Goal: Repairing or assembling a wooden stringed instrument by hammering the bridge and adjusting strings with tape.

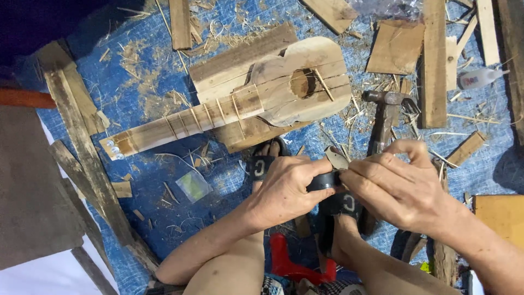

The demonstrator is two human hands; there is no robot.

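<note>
I see blue tarp (pixel 136 98), wooden guitar (pixel 245 101) lying flat, hammer (pixel 382 117) right of it. My left hand (pixel 284 188) and right hand (pixel 396 188) both clamped on black tape roll (pixel 323 181), held above my sandalled feet.

A pale wooden guitar (pixel 262 93) lies on a blue tarp (pixel 147 71); the roll of tape (pixel 322 181) is black.

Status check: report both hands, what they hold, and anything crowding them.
Left hand and right hand both pinch a black tape roll. Wooden guitar lies apart, beyond. Hammer rests close behind the right hand.
</note>
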